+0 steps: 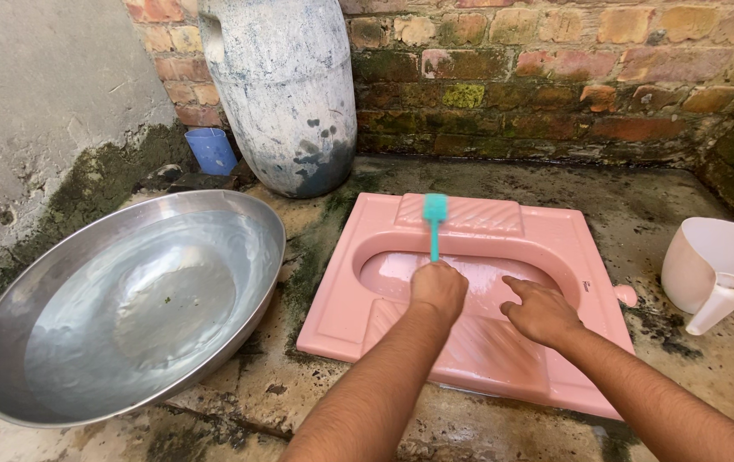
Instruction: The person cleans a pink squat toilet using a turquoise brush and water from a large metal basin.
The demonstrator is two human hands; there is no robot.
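A pink squat toilet pan (594, 257) lies flat on the wet concrete floor. My left hand (440, 289) is closed around the handle of a teal brush (435, 224). The brush points away from me, with its head over the ribbed far end of the pan. My right hand (542, 310) rests on the near right side of the pan's bowl, fingers spread and the index finger pointing into the bowl. It holds nothing. The bowl of the pan looks wet.
A wide steel basin (8, 342) with water in it sits to the left. Behind it stand a stained grey barrel (281, 94) and a small blue cup (211, 150). A white plastic jug (718, 269) is at the right. Mossy brick walls (555, 77) close the back.
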